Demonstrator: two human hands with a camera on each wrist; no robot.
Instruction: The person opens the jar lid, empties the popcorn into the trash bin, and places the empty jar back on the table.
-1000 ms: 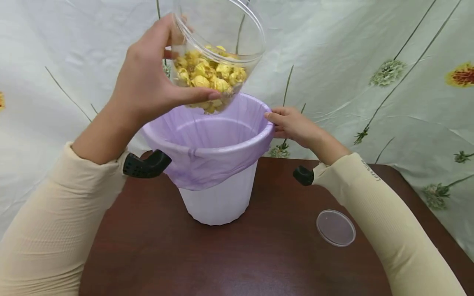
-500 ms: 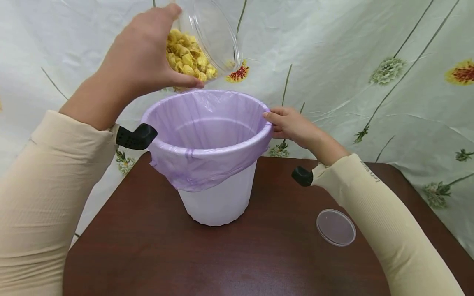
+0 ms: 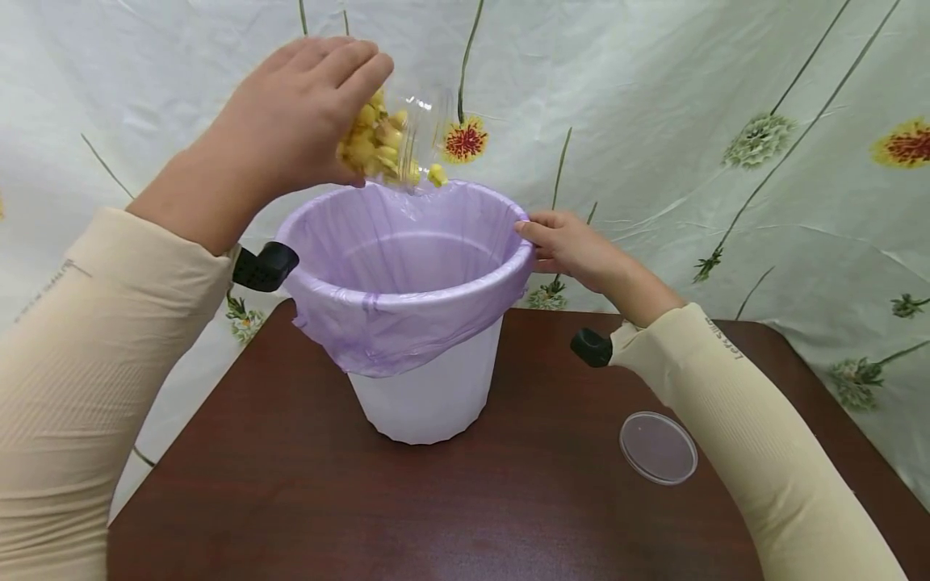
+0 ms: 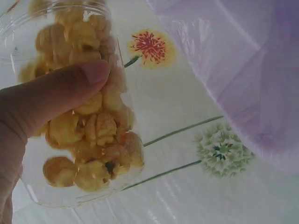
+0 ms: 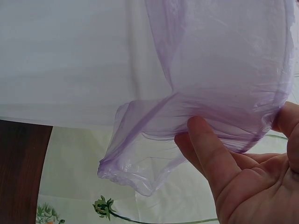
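Observation:
My left hand [image 3: 291, 121] grips a clear plastic jar [image 3: 417, 133] of yellow popcorn [image 3: 374, 145], tipped on its side above the back left rim of a white trash can [image 3: 429, 403]. One popcorn piece [image 3: 437, 175] is at the jar's mouth. In the left wrist view the thumb lies across the jar wall, with popcorn [image 4: 100, 128] packed behind it. A purple bin liner [image 3: 407, 339] lines the can and folds over its rim. My right hand [image 3: 574, 246] holds that rim at the right, thumb on top; in the right wrist view its fingers [image 5: 212, 154] touch the liner outside.
A clear round lid [image 3: 658, 448] lies on the dark brown table [image 3: 436, 516], right of the can, close to the right sleeve [image 3: 756, 428]. A flowered cloth [image 3: 654, 97] hangs behind. A black wrist mount [image 3: 265, 266] sits close to the can's left rim.
The left hand has moved to the can's back left and turned over, tipping the jar from mouth-up to sideways; popcorn has slid toward the mouth. The right hand stays at the rim.

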